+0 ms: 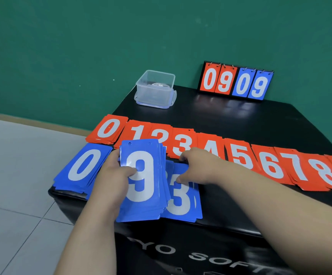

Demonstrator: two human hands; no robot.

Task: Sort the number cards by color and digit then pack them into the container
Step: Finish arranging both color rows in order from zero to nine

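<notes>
My left hand [114, 175] grips a thick stack of blue number cards [143, 187] with a 9 on top, thumb pressed on its face. My right hand [196, 167] pinches a blue 3 card [183, 201] lying on the black box just right of the stack. A blue 0 pile [81, 167] lies at the front left. Behind them runs a row of red piles from red 0 [107, 129] through red 5 [240, 153] to red 8 [328, 173], with one more cut off at the right edge. A clear plastic container [155, 89] sits at the back left.
The cards lie on a black box [260, 124] against a green wall. A small scoreboard flip stand [235, 81] showing 09 09 stands at the back right. Grey floor tiles [18, 175] lie to the left, below the box edge.
</notes>
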